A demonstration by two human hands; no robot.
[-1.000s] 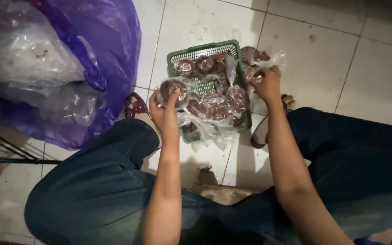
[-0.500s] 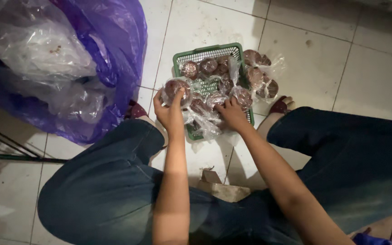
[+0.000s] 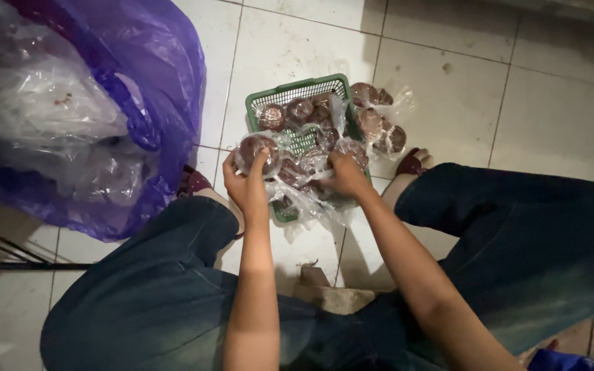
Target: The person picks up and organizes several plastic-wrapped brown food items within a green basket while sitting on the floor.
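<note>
Here, mid-sorting: left hand [image 3: 247, 184] clamps a bagged brown round [image 3: 257, 151] at the green basket's [image 3: 295, 89] near-left edge, right hand [image 3: 347, 176] clutches bagged rounds [image 3: 324, 159] inside; next needs a clean lift clear.

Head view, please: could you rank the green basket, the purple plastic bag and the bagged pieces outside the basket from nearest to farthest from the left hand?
1. Green basket, just ahead of the left hand.
2. Bagged pieces outside the basket, on its right.
3. Purple plastic bag, far left.
</note>
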